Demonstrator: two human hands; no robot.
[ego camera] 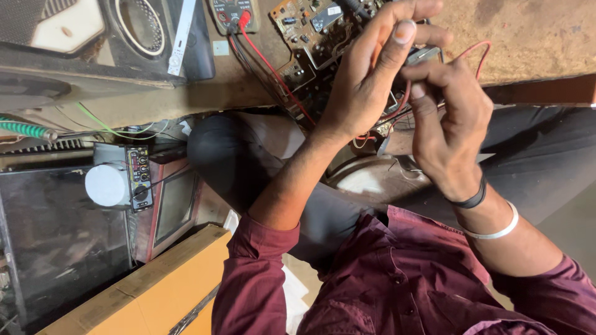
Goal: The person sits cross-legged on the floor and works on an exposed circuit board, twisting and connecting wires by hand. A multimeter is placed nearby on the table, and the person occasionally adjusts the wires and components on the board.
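Head view, looking down over a workbench (534, 37). Both hands were raised above a circuit board (304, 31) that lay on the bench beside a multimeter (231, 11), whose red lead (273, 68) and black lead (245, 59) ran toward the board. A small dark part (422, 54) was pinched between the fingers of the left hand (366, 80) and the right hand (447, 124); what the part was could not be told, as most of it was hidden by the fingers. The left fingers were pressed together around it, and the right thumb and forefinger were closed on its lower edge. A red wire (475, 53) was seen looping from the part toward the bench, and thinner wires (372, 133) hung below the hands. A small radio (121, 180) stood at the left, well apart.

Risk, as judged: since the part was held in the air on short wires, a pull by either hand could strain or tear a joint at the board. The hanging wires could also be snagged by the right wrist, and the board dragged across the bench.
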